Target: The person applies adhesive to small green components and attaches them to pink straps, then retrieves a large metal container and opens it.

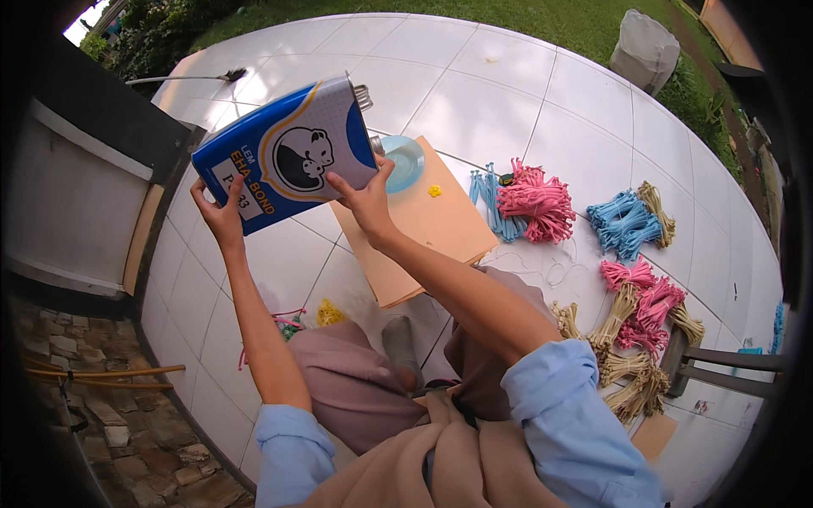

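Note:
A rectangular metal glue can [254, 161], blue and white with a round animal picture, is tilted in the air between my two hands. My left hand [220, 216] grips its lower left end, thumb on the front face. At the opposite end my right hand [368, 201] holds the can near its small spout [378, 146], its thumb also on the front. Beyond my right hand, a light blue round dish [406, 163] rests on a tan board [445, 233]. A small yellow flower-shaped piece [435, 191] lies on that board.
Bundles of pink cords [538, 203], blue cords [625, 222] and beige cords [627, 372] lie on the white tiled floor [500, 68] to my right. Yellow pieces [329, 312] sit by my leg. A dark wooden frame [677, 364] stands at right, a whitish sack [645, 51] far right.

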Tool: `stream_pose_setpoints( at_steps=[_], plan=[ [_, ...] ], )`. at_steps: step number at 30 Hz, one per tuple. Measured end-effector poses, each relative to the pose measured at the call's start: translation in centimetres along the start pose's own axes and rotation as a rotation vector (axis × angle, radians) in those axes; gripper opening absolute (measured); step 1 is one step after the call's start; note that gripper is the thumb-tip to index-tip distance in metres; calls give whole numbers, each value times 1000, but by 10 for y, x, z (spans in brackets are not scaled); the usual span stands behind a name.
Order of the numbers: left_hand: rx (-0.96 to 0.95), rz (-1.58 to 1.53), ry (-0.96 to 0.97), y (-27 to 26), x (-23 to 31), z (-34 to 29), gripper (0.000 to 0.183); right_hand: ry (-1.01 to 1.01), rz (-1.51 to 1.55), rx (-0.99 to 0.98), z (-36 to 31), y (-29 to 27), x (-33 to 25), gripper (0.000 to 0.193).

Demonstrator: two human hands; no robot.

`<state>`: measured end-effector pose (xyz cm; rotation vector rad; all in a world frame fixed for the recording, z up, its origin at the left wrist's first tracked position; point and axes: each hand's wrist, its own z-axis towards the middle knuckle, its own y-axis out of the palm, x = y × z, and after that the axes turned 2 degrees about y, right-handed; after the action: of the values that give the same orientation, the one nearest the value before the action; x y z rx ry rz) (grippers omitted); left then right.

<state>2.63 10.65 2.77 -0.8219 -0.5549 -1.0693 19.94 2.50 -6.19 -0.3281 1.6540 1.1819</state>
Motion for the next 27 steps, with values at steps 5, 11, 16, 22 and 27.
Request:
stream_pose_setpoints(
  at_steps=[5, 11, 16, 22, 27],
  plan=[
    [-74, 90, 43, 8, 20, 28, 58, -27, 119, 97, 7, 18, 2, 81],
    [-70, 21, 89, 15, 17, 38, 60, -72, 69, 145, 17, 21, 0, 79],
    [-122, 77, 73, 20, 20, 42, 61, -51, 79, 198, 17, 23, 6, 77],
    [-124, 79, 12, 7, 8, 36, 59, 7, 93, 195, 7, 28, 11, 74],
    [-126, 46, 2, 10, 4, 29, 57, 43, 68, 213, 0, 24, 15, 74]
  ],
)
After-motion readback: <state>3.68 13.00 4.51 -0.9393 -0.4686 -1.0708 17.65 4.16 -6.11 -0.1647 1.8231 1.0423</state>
